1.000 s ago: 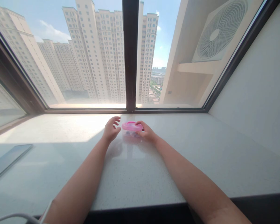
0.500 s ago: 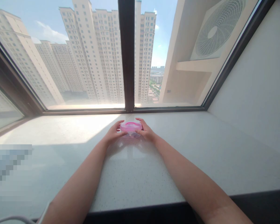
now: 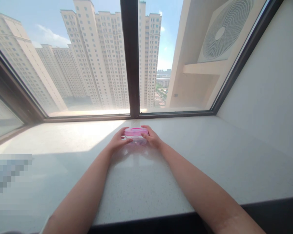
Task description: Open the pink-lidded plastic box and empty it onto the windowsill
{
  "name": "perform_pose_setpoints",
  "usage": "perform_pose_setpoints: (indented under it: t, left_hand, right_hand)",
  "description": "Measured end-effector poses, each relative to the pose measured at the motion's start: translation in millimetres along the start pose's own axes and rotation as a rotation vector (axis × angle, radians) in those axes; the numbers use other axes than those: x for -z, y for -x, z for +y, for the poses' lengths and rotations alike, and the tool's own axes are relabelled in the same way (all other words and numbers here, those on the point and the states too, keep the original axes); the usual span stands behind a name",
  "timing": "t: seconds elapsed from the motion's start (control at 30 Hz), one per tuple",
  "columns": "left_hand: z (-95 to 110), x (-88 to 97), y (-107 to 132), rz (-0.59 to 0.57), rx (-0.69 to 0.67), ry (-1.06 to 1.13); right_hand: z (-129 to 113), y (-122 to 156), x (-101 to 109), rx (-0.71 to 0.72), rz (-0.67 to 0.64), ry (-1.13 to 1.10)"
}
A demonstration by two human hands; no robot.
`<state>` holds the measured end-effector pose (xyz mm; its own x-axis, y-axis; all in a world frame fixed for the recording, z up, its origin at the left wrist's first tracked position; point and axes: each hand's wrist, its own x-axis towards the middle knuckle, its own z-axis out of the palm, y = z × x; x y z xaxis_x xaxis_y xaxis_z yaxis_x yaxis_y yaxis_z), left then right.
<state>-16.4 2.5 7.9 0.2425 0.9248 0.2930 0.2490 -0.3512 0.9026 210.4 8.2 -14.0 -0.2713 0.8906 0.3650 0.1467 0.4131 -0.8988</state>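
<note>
A small clear round container with a pink lid [image 3: 136, 134] rests on the pale stone window ledge [image 3: 161, 182], close to the window. My left hand [image 3: 118, 141] grips its left side with the fingers curled round it. On the container's right side my right hand [image 3: 151, 139] holds it, thumb and fingers pressed to the lid edge. Both forearms stretch out across the ledge towards it.
A large window with a dark centre post [image 3: 130, 58] runs along the back of the ledge. A white wall [image 3: 266, 97] closes the right side. A blurred flat patch [image 3: 7, 175] lies at the left. The ledge's dark front edge [image 3: 148, 224] is near me.
My left hand, open and apart from the container a second ago, has closed onto its left side. The right hand has kept its hold. The view has shifted slightly.
</note>
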Motion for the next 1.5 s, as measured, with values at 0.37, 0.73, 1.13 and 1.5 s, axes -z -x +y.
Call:
perform_pose_setpoints:
  t: [0.37, 0.73, 1.13, 1.5]
  left_hand:
    - [4.8, -3.1, 1.4, 0.036, -0.027, 0.018]
    - [3.5, 0.0, -0.5, -0.004, -0.051, -0.073]
    - [9.5, -2.0, 2.9, -0.004, -0.015, 0.045]
    - [11.6, -3.4, 4.2, 0.019, 0.015, 0.076]
  right_hand:
    - [1.5, -0.7, 1.4, 0.033, 0.010, 0.073]
    - [6.4, -2.2, 3.8, 0.086, -0.033, 0.056]
    - [4.9, -0.6, 4.0, 0.086, -0.048, 0.097]
    - [2.2, 0.5, 5.0, 0.047, -0.089, 0.015]
